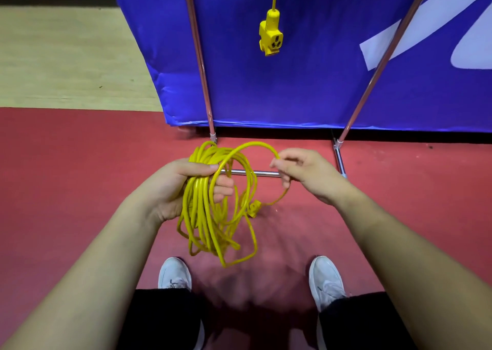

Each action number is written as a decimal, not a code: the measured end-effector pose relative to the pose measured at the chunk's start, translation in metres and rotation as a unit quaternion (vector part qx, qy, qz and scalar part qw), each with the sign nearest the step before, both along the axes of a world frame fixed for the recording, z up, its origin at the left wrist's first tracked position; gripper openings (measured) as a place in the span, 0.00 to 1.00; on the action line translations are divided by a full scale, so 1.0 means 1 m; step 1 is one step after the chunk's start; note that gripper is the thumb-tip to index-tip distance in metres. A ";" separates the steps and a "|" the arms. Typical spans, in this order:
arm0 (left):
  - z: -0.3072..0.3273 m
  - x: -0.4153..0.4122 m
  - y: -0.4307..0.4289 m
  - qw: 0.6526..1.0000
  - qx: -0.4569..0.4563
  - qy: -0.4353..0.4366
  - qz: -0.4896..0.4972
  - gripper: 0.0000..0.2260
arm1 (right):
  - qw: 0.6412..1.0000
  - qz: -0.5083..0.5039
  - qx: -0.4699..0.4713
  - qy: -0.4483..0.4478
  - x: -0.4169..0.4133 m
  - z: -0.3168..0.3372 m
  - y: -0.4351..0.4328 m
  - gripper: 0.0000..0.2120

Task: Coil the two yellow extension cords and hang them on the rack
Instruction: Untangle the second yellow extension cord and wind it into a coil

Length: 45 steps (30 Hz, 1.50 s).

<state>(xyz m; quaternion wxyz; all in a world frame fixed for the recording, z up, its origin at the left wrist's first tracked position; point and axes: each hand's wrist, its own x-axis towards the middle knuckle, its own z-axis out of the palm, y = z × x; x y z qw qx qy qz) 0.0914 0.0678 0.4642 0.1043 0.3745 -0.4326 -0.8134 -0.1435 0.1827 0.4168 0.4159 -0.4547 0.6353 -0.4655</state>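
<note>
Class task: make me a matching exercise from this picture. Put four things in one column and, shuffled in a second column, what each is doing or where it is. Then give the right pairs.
Column A
1. left hand
2. right hand
3. socket block
4. white shoes

Column B
a. hangs in front of the blue banner
b. grips the coiled cord
c. stand on the red floor
d. pinches one loose loop

Pairs: 1-b, 2-d, 3-a, 4-c

Head view, steeply downward, close
</note>
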 end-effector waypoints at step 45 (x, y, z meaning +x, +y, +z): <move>-0.007 0.009 0.005 0.992 -0.005 0.047 -0.118 0.19 | 0.960 0.197 -0.003 0.201 0.051 0.047 -0.010 0.08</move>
